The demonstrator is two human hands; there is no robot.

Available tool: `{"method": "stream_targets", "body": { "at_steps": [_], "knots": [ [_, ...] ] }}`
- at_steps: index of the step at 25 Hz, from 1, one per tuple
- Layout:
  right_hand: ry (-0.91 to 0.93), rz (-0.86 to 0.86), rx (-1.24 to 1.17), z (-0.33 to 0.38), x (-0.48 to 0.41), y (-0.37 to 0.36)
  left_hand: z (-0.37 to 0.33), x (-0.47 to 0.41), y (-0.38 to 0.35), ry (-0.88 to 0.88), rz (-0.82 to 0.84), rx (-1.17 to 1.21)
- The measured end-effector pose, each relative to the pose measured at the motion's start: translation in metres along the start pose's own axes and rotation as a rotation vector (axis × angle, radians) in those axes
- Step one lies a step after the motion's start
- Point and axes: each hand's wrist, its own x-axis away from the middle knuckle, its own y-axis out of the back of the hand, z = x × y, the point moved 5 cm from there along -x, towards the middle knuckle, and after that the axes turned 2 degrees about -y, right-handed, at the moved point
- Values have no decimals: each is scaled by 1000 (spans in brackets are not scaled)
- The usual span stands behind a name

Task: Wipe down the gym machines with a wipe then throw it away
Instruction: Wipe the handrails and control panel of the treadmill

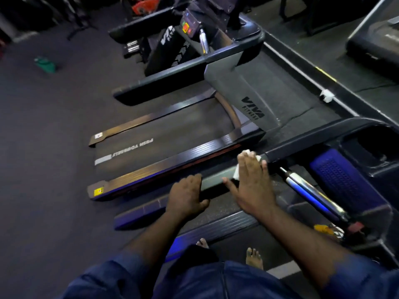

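1. Wipe [236, 172]: white, lying on the grey handrail [212, 181] of the near treadmill [336, 175]. It is mostly covered by the right hand, with edges showing beyond the fingertips and beside the palm.
2. Right hand [252, 182]: flat, fingers straight and close together, thumb spread to the side. It presses the wipe down onto the handrail and is not curled round anything.
3. Left hand [187, 195]: grips the free end of the same handrail, fingers curled over the top and thumb tucked along the near side. It sits just beside the right hand, with a short bare stretch of rail between them.
4. Chrome grip bar [313, 190]: runs diagonally just to the right of the right hand, next to the blue textured console panel.
5. Neighbouring treadmill [162, 139]: stands parallel on the far side of the handrail. Its belt is bare and its upright is marked "VIVA FITNESS".
6. Bare feet [254, 257]: both are visible below the forearms, on or at the near treadmill's deck; I cannot tell which.
7. Floor [43, 147]: dark. A green object [45, 64] lies well apart at upper left, too blurred to identify.
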Motion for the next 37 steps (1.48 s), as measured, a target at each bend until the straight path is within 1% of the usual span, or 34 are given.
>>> {"method": "stream_targets", "body": {
  "at_steps": [2,3,4,5,7,8,9,10,12,13,14,15,16,17,18,19,20,22,23,24,25,27,28,29,30,32,34,35,37],
  "knots": [
    [349,104,65,9,25,-3,6,11,-7,-2,-49,10],
    [456,113,106,-1,25,0,9,14,-8,-19,-56,32],
    [455,113,121,-13,18,2,13,15,-7,-34,-48,63],
    [328,70,87,-27,8,5,16,14,-7,-50,-30,94],
    [-92,-81,-26,-49,-8,11,18,12,-5,-62,-3,137],
    [-207,-147,-36,-40,-8,10,20,12,-4,-64,4,150],
    [-207,-162,-49,-21,-4,5,21,14,-2,-82,7,162],
    [-101,-105,-51,2,2,-3,23,14,0,-112,14,169],
    [265,33,43,41,27,-17,39,21,2,-181,38,165],
    [389,73,103,42,36,-17,51,27,1,-213,51,166],
    [422,48,163,35,38,-10,64,35,0,-235,58,176],
    [335,-10,192,24,33,-4,78,41,-4,-247,58,196],
    [119,-77,152,11,27,5,90,46,-9,-251,46,218],
    [-182,-126,71,-3,19,12,99,50,-12,-251,24,237],
    [-410,-142,-22,-6,13,12,105,52,-14,-247,6,251],
    [-476,-151,-87,7,10,9,107,52,-15,-244,-5,261],
    [-382,-170,-118,29,7,4,109,50,-16,-249,-14,272],
    [9,-116,-175,74,14,-13,112,45,-14,-255,7,297],
    [178,-80,-205,84,19,-16,117,43,-13,-253,23,307],
    [250,-67,-230,85,19,-12,121,42,-13,-252,24,311],
    [224,-83,-266,75,15,-4,124,42,-13,-254,12,311],
    [46,-191,-326,47,7,13,124,45,-9,-251,-21,314],
    [-23,-222,-326,39,6,16,123,46,-9,-236,-39,313],
    [-48,-220,-301,41,6,12,121,47,-9,-211,-48,302],
    [-22,-200,-253,51,9,1,119,48,-9,-186,-43,278],
    [109,-133,-131,83,18,-16,118,50,-11,-164,-27,227],
    [195,-84,56,92,25,-18,117,48,-11,-161,-32,199],
    [176,-76,130,88,24,-15,116,48,-10,-156,-38,186],
    [36,-73,147,80,22,-17,114,48,-9,-125,-47,145]
  ]
}}
